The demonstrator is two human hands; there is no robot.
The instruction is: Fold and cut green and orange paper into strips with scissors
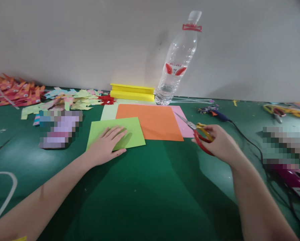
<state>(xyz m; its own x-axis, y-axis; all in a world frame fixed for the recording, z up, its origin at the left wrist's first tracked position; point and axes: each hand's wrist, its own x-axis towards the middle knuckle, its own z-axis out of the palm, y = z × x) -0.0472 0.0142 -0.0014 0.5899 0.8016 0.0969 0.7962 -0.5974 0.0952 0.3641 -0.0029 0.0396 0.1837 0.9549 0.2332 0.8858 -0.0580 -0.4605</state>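
Observation:
My left hand [108, 144] lies flat with fingers stretched out on a light green paper sheet [133, 130]. That sheet overlaps the left corner of an orange paper sheet [150, 120]. Beneath the orange one, a pink sheet [182, 122] shows at the right and a pale green sheet [108, 112] at the left. My right hand [219, 142] grips a pair of scissors [190, 124] with red and yellow handles. The blades point up and left, over the edge of the pink and orange sheets.
A clear water bottle [176, 63] leans by the wall beside folded yellow paper [132, 93]. Paper scraps [77, 98] and orange-red paper pieces [16, 92] lie back left. A blurred phone [63, 129] rests left. Rightward are a corded blue-handled tool [219, 115] and a magenta power strip [290, 177].

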